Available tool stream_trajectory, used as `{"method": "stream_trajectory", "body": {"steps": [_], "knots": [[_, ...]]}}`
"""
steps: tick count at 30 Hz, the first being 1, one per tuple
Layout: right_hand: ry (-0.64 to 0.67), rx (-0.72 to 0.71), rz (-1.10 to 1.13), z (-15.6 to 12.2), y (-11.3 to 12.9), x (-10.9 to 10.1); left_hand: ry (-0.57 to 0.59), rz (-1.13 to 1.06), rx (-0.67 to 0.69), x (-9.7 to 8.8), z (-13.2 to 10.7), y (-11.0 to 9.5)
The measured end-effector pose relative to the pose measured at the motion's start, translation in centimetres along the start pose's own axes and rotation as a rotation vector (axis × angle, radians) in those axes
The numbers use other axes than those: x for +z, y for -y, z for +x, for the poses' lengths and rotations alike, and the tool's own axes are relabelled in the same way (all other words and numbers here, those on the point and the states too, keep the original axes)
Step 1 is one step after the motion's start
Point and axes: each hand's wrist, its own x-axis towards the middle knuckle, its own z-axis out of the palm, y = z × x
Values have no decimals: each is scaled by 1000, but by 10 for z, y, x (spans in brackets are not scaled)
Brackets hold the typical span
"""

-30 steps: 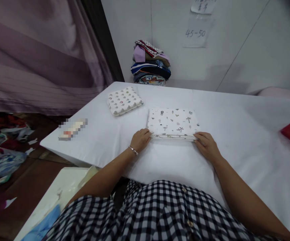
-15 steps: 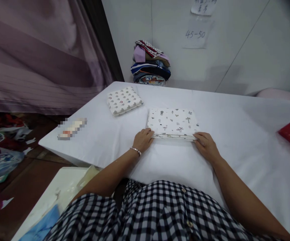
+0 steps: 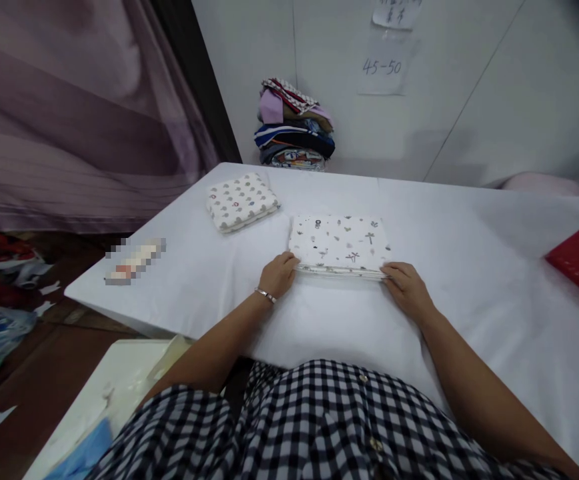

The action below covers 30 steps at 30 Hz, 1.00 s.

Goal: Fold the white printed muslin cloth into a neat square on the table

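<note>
Folded palm-print cloth (image 3: pixel 339 241), head view: it lies flat on the white-covered surface (image 3: pixel 449 267), directly before the wearer, its layered edge turned toward the body. The left hand (image 3: pixel 278 275) pinches the near left corner and the right hand (image 3: pixel 408 288) the near right corner; in each, the grip is closed over the cloth's thin layers. Holding opposite ends of one edge probably keeps the layers aligned and the edge straight, while the surface bears the weight. Both forearms reach forward at a similar spread, an arrangement that would allow an even pull on either side. A second folded cloth with a grey repeating print (image 3: pixel 242 202) lies beyond the left hand, apart from the first and slightly askew, presumably set aside to leave working room. A pixelated item (image 3: pixel 135 261) near the left edge cannot be identified. Behind the surface, a stack of folded fabrics (image 3: pixel 295 127) stands by the wall, perhaps kept there out of the hands' way.
</note>
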Motion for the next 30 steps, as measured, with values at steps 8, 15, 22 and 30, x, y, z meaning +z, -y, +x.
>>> {"method": "stream_trajectory", "body": {"steps": [8,15,22,30], "knots": [[-3,4,-2,2,1,0,-22,-17,-18,6,-5,1],[-1,9,4,1,2,1,-36,22,14,-12,-3,-8],[-21,20,-7,2,8,-1,-37,-93,106,-12,7,-25],[46,-19,-84,28,24,-2,67,-154,130,1,23,-25]]}}
